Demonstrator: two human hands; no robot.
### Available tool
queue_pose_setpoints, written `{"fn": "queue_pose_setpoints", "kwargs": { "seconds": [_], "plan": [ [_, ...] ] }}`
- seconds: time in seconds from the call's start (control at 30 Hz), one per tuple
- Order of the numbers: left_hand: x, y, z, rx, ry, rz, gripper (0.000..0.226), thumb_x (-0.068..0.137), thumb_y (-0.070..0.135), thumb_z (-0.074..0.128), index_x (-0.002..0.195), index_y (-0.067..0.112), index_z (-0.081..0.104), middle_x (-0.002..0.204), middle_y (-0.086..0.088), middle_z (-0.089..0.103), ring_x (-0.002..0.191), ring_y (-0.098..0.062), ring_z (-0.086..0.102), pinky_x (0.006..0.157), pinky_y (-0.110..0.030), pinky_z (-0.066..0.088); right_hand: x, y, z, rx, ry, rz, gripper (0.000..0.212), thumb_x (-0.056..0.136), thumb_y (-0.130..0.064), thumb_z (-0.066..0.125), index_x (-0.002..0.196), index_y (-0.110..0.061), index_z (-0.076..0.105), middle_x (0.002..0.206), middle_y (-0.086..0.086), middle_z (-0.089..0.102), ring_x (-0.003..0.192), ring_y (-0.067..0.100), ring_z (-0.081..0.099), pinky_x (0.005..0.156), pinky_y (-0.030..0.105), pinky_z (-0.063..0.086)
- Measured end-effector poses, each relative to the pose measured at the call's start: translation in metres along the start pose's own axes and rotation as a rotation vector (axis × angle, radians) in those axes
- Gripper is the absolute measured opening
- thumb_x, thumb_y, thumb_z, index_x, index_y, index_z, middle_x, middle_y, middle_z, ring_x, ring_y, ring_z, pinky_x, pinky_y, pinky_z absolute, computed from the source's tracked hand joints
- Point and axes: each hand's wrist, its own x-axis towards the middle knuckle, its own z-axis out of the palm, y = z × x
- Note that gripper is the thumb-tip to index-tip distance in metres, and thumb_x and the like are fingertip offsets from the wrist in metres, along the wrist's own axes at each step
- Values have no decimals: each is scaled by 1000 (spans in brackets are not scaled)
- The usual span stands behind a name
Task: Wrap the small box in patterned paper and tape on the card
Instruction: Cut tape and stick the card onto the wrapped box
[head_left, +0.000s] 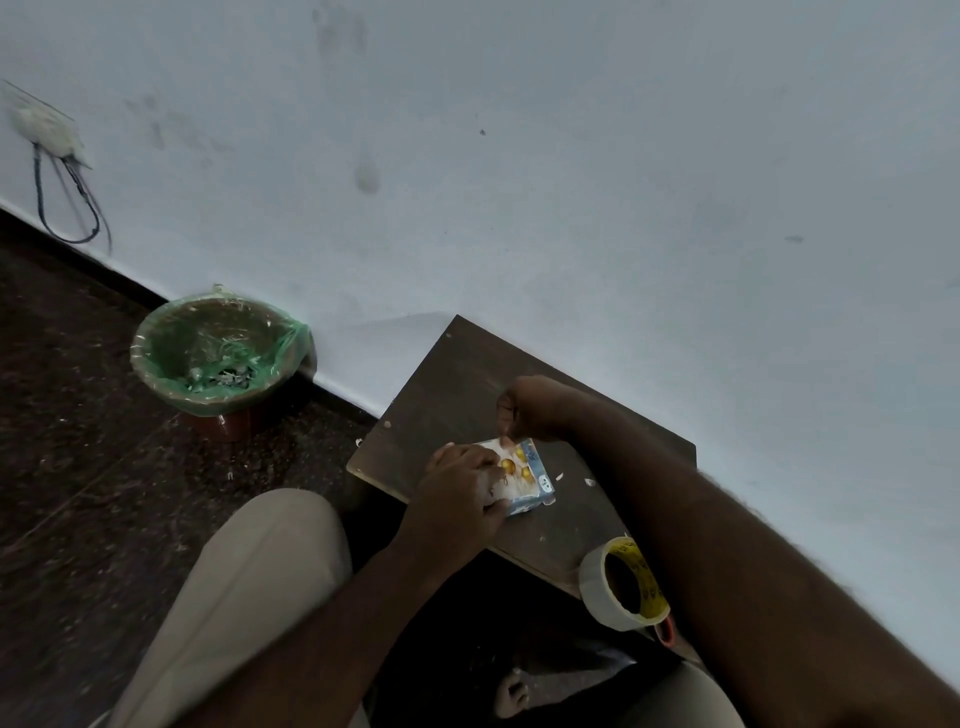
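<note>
Small box: the small box (522, 470) lies flat at the centre of the frame, on the dark table (457, 384), already covered in patterned paper (530, 499) with gold dots on pale blue.
Left hand: our left hand (457, 488) lies over the box's near-left side, fingers curled round its edge; we judge it is pinning the box so the wrap cannot slide.
Right hand: our right hand (524, 410) is bunched just above the box, fingertips closed together on the paper at its upper edge, probably to pull a fold tight. Whether tape is also held there, we cannot tell.
Card: not made out.
Tape roll: the tape roll (597, 582) stands tilted at the table's lower-right edge, overhanging slightly, close under our right forearm, so handy but easy to knock off.
Edges: the box sits near the table's lower-left edge, while the wall (571, 208) closes off the upper right.
Open room: bare table shows toward the upper left of the box; small white scraps (589, 482) lie to its right.
Bin: a green-lined bin (156, 338) stands on the floor at centre left, well apart.
</note>
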Motion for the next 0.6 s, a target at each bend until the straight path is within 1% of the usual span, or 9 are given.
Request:
{"fn": "queue_pose_setpoints", "kwargs": {
  "seconds": [0.07, 0.1, 0.17, 0.2, 0.27, 0.33, 0.4, 0.5, 0.6],
  "plan": [
    [0, -2, 1, 11, 1, 15, 38, 83, 31, 74, 113, 8, 73, 124, -7, 68, 117, -24, 59, 108, -38, 37, 3, -1, -1, -20, -18, 14, 18, 87, -9, 72, 105, -8, 71, 111, 7, 70, 107, 23, 65, 89, 31, 50],
    [0, -2, 1, 10, -1, 16, 37, 81, 31, 75, 110, 8, 74, 122, -7, 69, 115, -25, 61, 107, -39, 38, 3, -2, -1, -42, -14, 23, 25, 86, -11, 74, 111, -8, 70, 115, 7, 69, 110, 24, 64, 91, 32, 49],
    [0, -3, 2, 9, 4, 12, 37, 78, 30, 76, 107, 8, 75, 119, -7, 70, 113, -25, 63, 106, -39, 39, 3, -5, -1, -89, 27, 38, 45, 84, -16, 77, 125, -7, 61, 123, 9, 64, 114, 26, 60, 90, 30, 46],
    [-1, -2, 2, 11, 4, 12, 36, 77, 30, 76, 106, 8, 76, 117, -7, 71, 111, -25, 63, 105, -40, 40, 3, -5, -2, -95, 54, 35, 51, 82, -16, 79, 128, -7, 57, 125, 9, 62, 114, 27, 59, 87, 29, 44],
    [-1, -3, 2, 9, 2, 17, 36, 75, 31, 74, 104, 9, 76, 115, -6, 71, 109, -26, 64, 103, -41, 42, 2, -7, -3, -90, 97, 2, 49, 79, -12, 80, 121, -9, 56, 120, 9, 62, 104, 25, 58, 78, 26, 39],
    [0, -3, 2, 4, -4, 20, 36, 76, 30, 74, 105, 9, 76, 116, -6, 70, 109, -26, 63, 104, -41, 42, 0, -7, -1, -98, 106, -26, 29, 78, -8, 80, 96, -17, 58, 104, 7, 65, 89, 19, 54, 72, 26, 37],
    [0, -3, 1, -7, -5, 22, 36, 79, 29, 75, 107, 8, 75, 118, -7, 69, 112, -26, 62, 105, -42, 42, -3, -6, 3, -53, 105, -29, 23, 80, -3, 74, 78, -19, 57, 89, 2, 64, 81, 16, 55, 68, 27, 39],
    [0, -2, 0, -15, -18, 4, 37, 82, 29, 74, 112, 7, 73, 123, -7, 67, 117, -25, 59, 109, -42, 38, -11, -2, 11, 43, 142, -28, 16, 85, -2, 63, 79, -17, 64, 88, 4, 67, 84, 18, 61, 66, 27, 42],
    [-1, -2, 0, -16, -6, 3, 36, 78, 29, 72, 106, 6, 75, 117, -9, 70, 110, -28, 63, 105, -46, 42, -16, 1, 16, 98, 168, -26, 19, 87, -3, 60, 79, -20, 65, 88, -1, 66, 86, 15, 60, 61, 24, 40]
  ]
}}
